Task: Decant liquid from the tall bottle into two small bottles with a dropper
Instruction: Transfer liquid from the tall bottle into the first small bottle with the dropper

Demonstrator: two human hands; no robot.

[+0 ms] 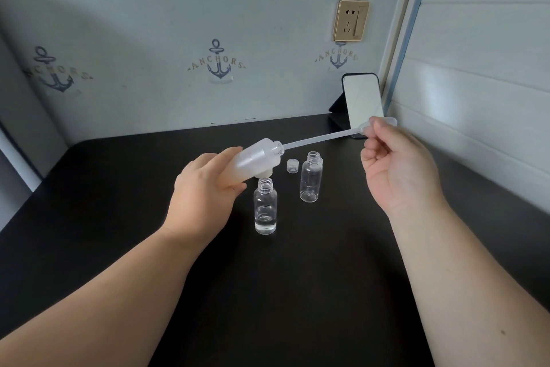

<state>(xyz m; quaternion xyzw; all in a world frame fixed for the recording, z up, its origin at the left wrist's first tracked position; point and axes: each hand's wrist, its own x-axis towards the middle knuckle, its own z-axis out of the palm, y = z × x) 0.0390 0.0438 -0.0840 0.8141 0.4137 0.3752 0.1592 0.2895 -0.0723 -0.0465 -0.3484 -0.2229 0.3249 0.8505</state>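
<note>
The frosted white plastic tall bottle is tilted almost flat above the black bench, its open neck pointing right; the left hand grips its base with curled fingers. A long translucent plastic dropper has its tip in that neck, its bulb pinched by the right hand. Below stand two uncapped clear small bottles: the nearer one holds a little clear liquid, the farther one looks empty, with a small clear ribbed cap just beside it. Open bench lies in front and left; walls close off the back and right, where a black-framed mirror leans.
</note>
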